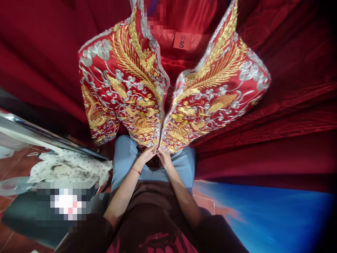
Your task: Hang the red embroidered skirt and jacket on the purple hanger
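Observation:
A red jacket (137,95) with dense gold and silver embroidery hangs spread in front of me, its two front edges meeting near the bottom. My left hand (148,154) pinches the lower hem on the left side of the front opening. Close beside it, my right hand (164,157) grips the hem on the other side, fingertips almost touching those of the left. A tag with the letter S (182,40) shows inside the collar. What lies between the fingertips is too small to tell.
Dark red curtains (295,105) hang behind and to both sides. White dotted cloth (65,165) lies at the left near a metal-edged frame (52,131). Below it is a dark seat (28,218). A blue surface (279,214) fills the lower right.

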{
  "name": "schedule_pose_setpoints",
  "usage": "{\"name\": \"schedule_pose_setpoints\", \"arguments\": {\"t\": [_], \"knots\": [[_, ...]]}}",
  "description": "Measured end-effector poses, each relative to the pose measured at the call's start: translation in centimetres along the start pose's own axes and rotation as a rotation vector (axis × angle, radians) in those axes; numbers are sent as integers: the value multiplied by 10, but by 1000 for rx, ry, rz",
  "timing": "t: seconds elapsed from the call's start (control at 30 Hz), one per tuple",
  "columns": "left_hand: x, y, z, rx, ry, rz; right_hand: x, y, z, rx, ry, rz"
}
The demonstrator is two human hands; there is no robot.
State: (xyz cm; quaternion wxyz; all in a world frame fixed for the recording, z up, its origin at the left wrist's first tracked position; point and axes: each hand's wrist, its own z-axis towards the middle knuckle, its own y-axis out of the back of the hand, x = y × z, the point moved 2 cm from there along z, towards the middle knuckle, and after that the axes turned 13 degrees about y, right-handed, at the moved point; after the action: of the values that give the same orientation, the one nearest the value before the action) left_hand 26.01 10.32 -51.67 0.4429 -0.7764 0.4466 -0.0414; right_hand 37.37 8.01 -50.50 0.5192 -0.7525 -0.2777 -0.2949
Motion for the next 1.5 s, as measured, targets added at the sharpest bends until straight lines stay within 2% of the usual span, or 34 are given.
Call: {"name": "schedule_pose_setpoints", "arguments": {"t": [0.73, 1.0, 1.27, 1.5], "knots": [[0, 0, -1, 27, -39, 42, -4, 2, 3, 34, -30, -26], [1, -2, -4, 8, -53, 68, -1, 0, 1, 3, -21, -42], [6, -6, -4, -81, -234, 112, 4, -4, 2, -62, 14, -42], [4, -5, -4, -86, -280, 157, 8, -14, -1, -47, 68, -49]]}}
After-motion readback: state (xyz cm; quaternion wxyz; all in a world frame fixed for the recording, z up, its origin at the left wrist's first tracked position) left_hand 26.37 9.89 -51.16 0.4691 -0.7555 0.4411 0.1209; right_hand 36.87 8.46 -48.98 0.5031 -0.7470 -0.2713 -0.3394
